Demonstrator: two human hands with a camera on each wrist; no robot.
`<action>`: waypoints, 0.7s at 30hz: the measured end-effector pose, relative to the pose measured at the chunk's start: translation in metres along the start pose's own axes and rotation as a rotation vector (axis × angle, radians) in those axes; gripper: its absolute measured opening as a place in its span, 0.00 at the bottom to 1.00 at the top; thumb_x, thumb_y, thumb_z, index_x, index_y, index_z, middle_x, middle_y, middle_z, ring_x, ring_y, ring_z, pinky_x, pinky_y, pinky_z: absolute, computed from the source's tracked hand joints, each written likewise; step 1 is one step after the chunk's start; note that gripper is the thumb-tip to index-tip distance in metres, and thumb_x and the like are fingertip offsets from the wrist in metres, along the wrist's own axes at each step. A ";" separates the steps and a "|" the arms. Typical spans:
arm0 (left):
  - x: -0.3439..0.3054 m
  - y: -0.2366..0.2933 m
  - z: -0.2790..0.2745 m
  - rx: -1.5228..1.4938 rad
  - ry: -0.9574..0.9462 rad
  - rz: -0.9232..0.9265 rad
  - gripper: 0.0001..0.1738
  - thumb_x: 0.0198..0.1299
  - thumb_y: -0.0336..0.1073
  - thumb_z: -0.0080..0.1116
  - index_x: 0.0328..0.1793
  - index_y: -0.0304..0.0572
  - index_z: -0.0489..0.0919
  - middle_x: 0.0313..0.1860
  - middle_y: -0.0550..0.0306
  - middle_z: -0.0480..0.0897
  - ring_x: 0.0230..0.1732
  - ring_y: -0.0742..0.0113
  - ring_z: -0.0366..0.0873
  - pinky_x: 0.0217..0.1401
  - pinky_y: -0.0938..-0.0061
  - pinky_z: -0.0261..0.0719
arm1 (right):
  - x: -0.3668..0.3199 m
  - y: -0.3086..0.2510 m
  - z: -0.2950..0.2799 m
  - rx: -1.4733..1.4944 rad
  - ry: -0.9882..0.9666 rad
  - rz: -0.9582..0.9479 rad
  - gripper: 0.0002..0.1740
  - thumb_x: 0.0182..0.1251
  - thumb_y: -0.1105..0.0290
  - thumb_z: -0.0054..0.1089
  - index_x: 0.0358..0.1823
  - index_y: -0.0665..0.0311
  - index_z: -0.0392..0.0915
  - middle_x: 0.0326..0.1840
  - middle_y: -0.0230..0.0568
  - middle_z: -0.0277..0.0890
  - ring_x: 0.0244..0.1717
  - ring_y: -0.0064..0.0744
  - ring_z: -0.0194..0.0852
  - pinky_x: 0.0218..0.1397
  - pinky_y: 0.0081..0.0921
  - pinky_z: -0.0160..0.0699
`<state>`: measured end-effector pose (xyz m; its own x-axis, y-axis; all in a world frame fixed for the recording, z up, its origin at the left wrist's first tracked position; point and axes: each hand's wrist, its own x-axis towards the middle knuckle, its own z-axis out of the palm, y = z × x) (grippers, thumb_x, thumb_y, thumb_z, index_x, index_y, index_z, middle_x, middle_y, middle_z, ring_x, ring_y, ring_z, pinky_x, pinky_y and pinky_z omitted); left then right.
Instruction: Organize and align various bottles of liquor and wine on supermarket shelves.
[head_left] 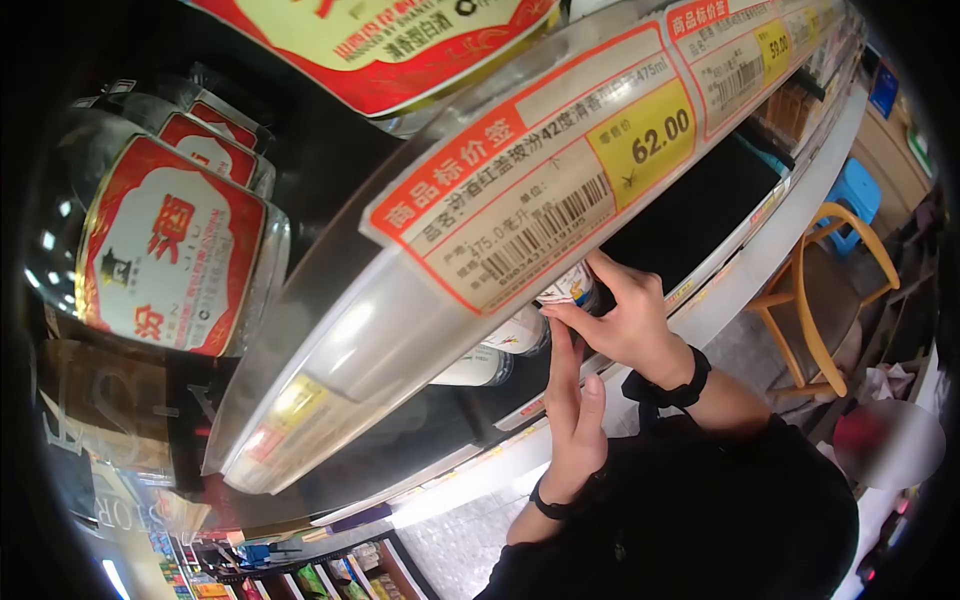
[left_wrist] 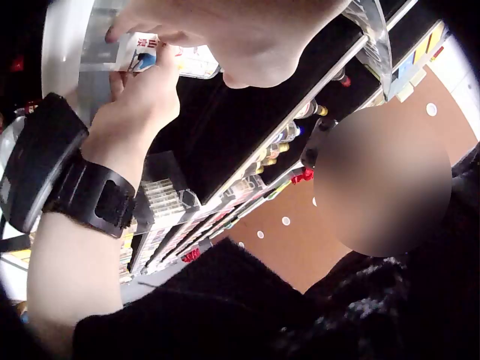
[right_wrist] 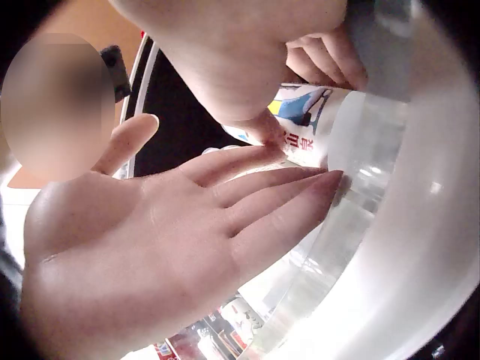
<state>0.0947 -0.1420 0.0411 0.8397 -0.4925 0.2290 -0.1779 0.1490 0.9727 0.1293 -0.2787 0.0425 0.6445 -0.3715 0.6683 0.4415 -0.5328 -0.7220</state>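
In the head view my right hand (head_left: 640, 310) grips a bottle (head_left: 570, 287) with thumb and fingers, behind the price strip. The bottle (right_wrist: 306, 120) carries a white label with a blue and yellow picture and red characters. My left hand (head_left: 577, 415) lies just below, fingers straight and thumb raised. Its palm faces the camera in the right wrist view, where the fingers of the left hand (right_wrist: 187, 225) reach the bottle's lower side. Most of the bottle is hidden by the strip and my hands. Two white bottles, one nearer (head_left: 518, 332) and one further left (head_left: 475, 368), stand beside it.
A clear price strip (head_left: 400, 290) with red and yellow tags runs across the shelf front. Larger bottles with red labels (head_left: 165, 245) stand on the upper shelf at left. A wooden chair (head_left: 825, 300) and a blue stool (head_left: 855, 200) are on the right.
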 end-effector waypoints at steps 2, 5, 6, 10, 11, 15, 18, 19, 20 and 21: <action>0.001 -0.001 0.002 -0.046 0.012 -0.020 0.45 0.78 0.46 0.44 0.85 0.22 0.36 0.87 0.30 0.42 0.87 0.42 0.43 0.86 0.57 0.42 | 0.001 0.001 0.001 -0.040 -0.054 0.053 0.40 0.54 0.59 0.81 0.65 0.71 0.76 0.42 0.60 0.86 0.42 0.53 0.90 0.43 0.35 0.90; 0.002 0.000 0.002 -0.044 0.027 -0.036 0.45 0.78 0.45 0.44 0.85 0.22 0.36 0.87 0.30 0.42 0.87 0.42 0.43 0.86 0.56 0.43 | 0.001 0.004 0.001 -0.038 -0.046 0.027 0.41 0.53 0.58 0.82 0.65 0.71 0.76 0.42 0.60 0.86 0.42 0.54 0.90 0.43 0.35 0.90; 0.001 0.000 0.003 -0.044 0.025 -0.037 0.45 0.78 0.45 0.44 0.85 0.22 0.36 0.87 0.30 0.42 0.87 0.42 0.43 0.86 0.56 0.43 | 0.002 0.004 0.000 -0.039 -0.044 0.030 0.41 0.53 0.58 0.82 0.65 0.71 0.76 0.42 0.60 0.86 0.42 0.54 0.90 0.43 0.35 0.90; -0.003 0.000 0.007 -0.031 0.041 -0.052 0.44 0.79 0.44 0.45 0.85 0.23 0.36 0.87 0.31 0.43 0.87 0.42 0.43 0.86 0.55 0.43 | -0.002 0.004 0.003 -0.012 -0.044 0.028 0.42 0.53 0.56 0.82 0.65 0.71 0.75 0.45 0.61 0.85 0.42 0.54 0.90 0.43 0.35 0.90; -0.004 0.001 0.008 -0.056 0.060 -0.041 0.44 0.79 0.43 0.45 0.85 0.23 0.36 0.87 0.32 0.43 0.87 0.42 0.43 0.86 0.55 0.43 | -0.003 0.003 0.005 -0.019 -0.026 0.005 0.43 0.53 0.55 0.82 0.65 0.71 0.75 0.46 0.62 0.85 0.42 0.54 0.90 0.43 0.35 0.90; -0.007 0.003 0.009 -0.036 0.071 -0.010 0.43 0.78 0.41 0.45 0.85 0.24 0.38 0.87 0.34 0.43 0.87 0.44 0.42 0.86 0.54 0.41 | -0.004 0.004 0.007 -0.013 -0.023 0.023 0.44 0.53 0.53 0.82 0.67 0.71 0.74 0.48 0.62 0.85 0.44 0.56 0.89 0.45 0.37 0.90; -0.016 0.000 0.007 -0.044 0.087 -0.041 0.41 0.77 0.37 0.48 0.85 0.23 0.42 0.88 0.37 0.44 0.87 0.51 0.44 0.86 0.55 0.42 | -0.005 0.000 0.003 0.002 -0.058 0.059 0.45 0.52 0.53 0.82 0.67 0.71 0.74 0.49 0.61 0.85 0.49 0.57 0.88 0.49 0.36 0.89; -0.019 0.001 0.006 -0.039 0.119 -0.026 0.41 0.77 0.37 0.48 0.85 0.23 0.42 0.88 0.37 0.44 0.87 0.51 0.44 0.86 0.55 0.42 | -0.005 0.000 0.002 0.005 -0.080 0.083 0.45 0.52 0.53 0.83 0.67 0.71 0.74 0.50 0.61 0.84 0.51 0.57 0.87 0.52 0.36 0.88; -0.022 0.002 0.005 0.007 0.115 -0.026 0.40 0.77 0.37 0.49 0.85 0.24 0.46 0.87 0.37 0.48 0.87 0.51 0.47 0.86 0.56 0.45 | -0.007 -0.003 -0.003 -0.036 -0.084 0.105 0.45 0.51 0.54 0.84 0.66 0.72 0.74 0.56 0.63 0.82 0.56 0.57 0.85 0.56 0.37 0.86; -0.026 0.003 0.003 0.055 0.120 -0.028 0.38 0.76 0.36 0.50 0.84 0.24 0.49 0.86 0.37 0.51 0.86 0.51 0.49 0.85 0.57 0.48 | -0.012 -0.005 -0.006 -0.014 -0.058 0.147 0.44 0.49 0.55 0.84 0.65 0.71 0.76 0.62 0.64 0.78 0.61 0.56 0.82 0.61 0.38 0.83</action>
<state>0.0706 -0.1310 0.0383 0.8995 -0.3889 0.1991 -0.1789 0.0879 0.9799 0.1159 -0.2758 0.0394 0.7365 -0.4022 0.5438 0.3311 -0.4866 -0.8084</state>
